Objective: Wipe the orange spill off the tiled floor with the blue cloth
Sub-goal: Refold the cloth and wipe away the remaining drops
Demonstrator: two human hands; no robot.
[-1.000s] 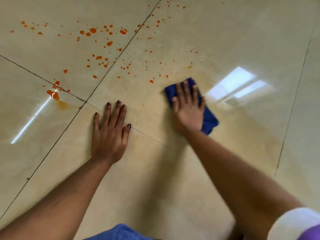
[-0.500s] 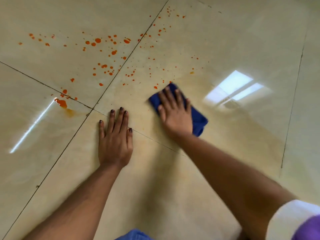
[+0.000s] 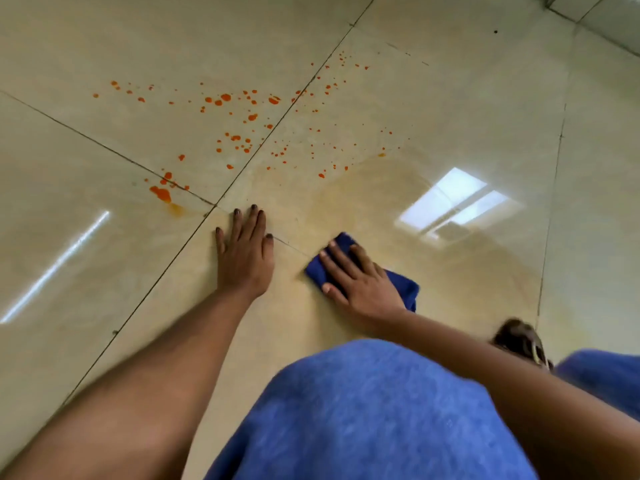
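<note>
Your blue cloth [image 3: 401,289] lies bunched flat on the glossy beige tiled floor [image 3: 450,98]. Beyond it, the orange spill [image 3: 242,133] scatters as drops across the grout lines, with its largest blot [image 3: 161,194] farthest from the cloth.

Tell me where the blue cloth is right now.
In the head view, the blue cloth lies flat on the tiled floor just right of centre, pressed under the right hand, beside the left hand and nearer than the orange spill.
</note>
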